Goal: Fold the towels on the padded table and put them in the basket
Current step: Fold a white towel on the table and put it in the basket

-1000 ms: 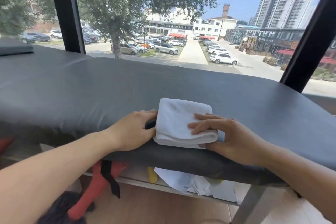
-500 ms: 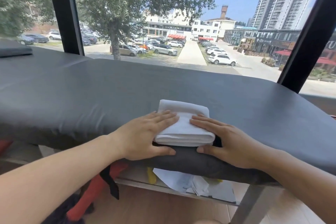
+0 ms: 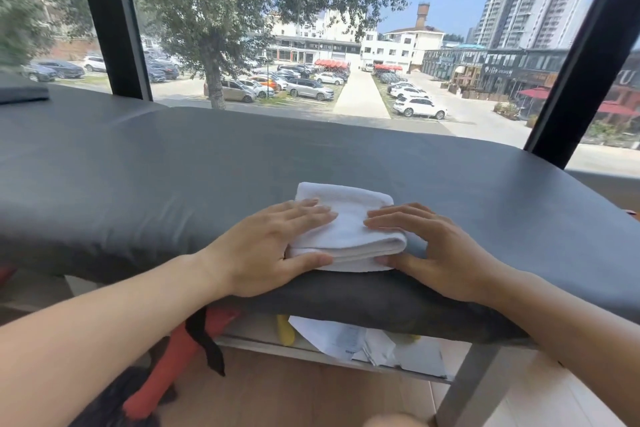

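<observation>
Pressing down on a folded white towel [image 3: 346,229] is basically the whole story here. It sits between the two hands near the front edge of the padded grey surface [image 3: 173,177], folded into a thick little packet with the layered edges facing the person.

The left hand [image 3: 273,246] lies mostly flat on the towel's left part, fingers straight across the top, thumb running along the front edge by the stacked layers. Looks like that thumb is there to keep the layers from sliding apart. The right hand [image 3: 433,246] is flat too: fingertips resting on the towel's right top corner, thumb touching the lower right end, palm on the padding just beside it. Neither hand is really gripping, both are relaxed and pushing or squaring it up.

My guess is that's why the towel is so close to the edge: easy reach, and both hands can flatten the fold before picking it up. With thumbs already low at the front and fingers on top, they're set up nicely to scoop it.

No basket in view, so can't tell which way it has to go. Under the surface, below the hands, there's a shelf with some papers [image 3: 374,347], something yellow [image 3: 285,331] and a red thing with a black strap [image 3: 173,367].
</observation>
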Demonstrator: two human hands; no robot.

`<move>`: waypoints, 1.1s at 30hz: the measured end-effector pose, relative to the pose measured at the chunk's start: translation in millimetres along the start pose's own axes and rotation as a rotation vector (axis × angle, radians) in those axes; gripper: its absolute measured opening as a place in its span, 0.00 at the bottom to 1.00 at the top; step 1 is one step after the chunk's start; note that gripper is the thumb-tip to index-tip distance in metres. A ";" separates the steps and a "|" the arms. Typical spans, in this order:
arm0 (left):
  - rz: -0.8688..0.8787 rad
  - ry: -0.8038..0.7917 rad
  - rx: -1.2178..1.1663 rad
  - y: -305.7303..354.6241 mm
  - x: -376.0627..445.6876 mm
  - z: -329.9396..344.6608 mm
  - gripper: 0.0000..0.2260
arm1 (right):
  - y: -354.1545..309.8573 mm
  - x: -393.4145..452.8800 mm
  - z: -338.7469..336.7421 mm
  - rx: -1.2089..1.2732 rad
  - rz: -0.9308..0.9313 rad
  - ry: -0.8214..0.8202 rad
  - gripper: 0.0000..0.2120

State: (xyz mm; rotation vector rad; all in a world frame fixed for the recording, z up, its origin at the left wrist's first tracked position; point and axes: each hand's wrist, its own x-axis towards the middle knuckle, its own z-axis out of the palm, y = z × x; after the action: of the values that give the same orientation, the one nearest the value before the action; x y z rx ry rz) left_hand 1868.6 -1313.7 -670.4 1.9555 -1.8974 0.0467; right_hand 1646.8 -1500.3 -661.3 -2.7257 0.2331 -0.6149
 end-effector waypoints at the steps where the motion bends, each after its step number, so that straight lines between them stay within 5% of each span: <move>1: 0.009 0.016 0.013 1.1 -1.2 -1.1 0.31 | -2.1 1.4 -0.1 0.035 -0.002 0.040 0.16; 6: -0.121 0.068 -0.125 6.3 7.5 -14.0 0.29 | -12.4 26.8 -8.2 0.220 0.079 0.144 0.05; 10: -0.084 0.165 -0.033 6.7 21.6 -20.2 0.05 | -11.8 41.6 -17.7 0.256 0.057 0.164 0.03; 18: -0.001 0.486 -0.032 -1.9 38.7 -13.7 0.21 | 2.5 31.9 -7.9 0.157 -0.101 0.202 0.12; 24: 0.169 0.261 0.036 -9.9 11.2 8.5 0.26 | 12.3 7.4 4.4 0.151 -0.046 0.098 0.08; 33: 0.118 0.102 -0.117 -18.9 -8.6 -0.1 0.21 | 3.4 -4.3 4.3 0.194 -0.026 0.056 0.11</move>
State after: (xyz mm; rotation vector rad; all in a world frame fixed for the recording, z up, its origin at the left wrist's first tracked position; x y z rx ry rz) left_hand 1886.2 -1305.8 -677.9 1.7313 -1.9030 0.0667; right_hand 1644.5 -1501.3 -667.8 -2.5309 0.1434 -0.6847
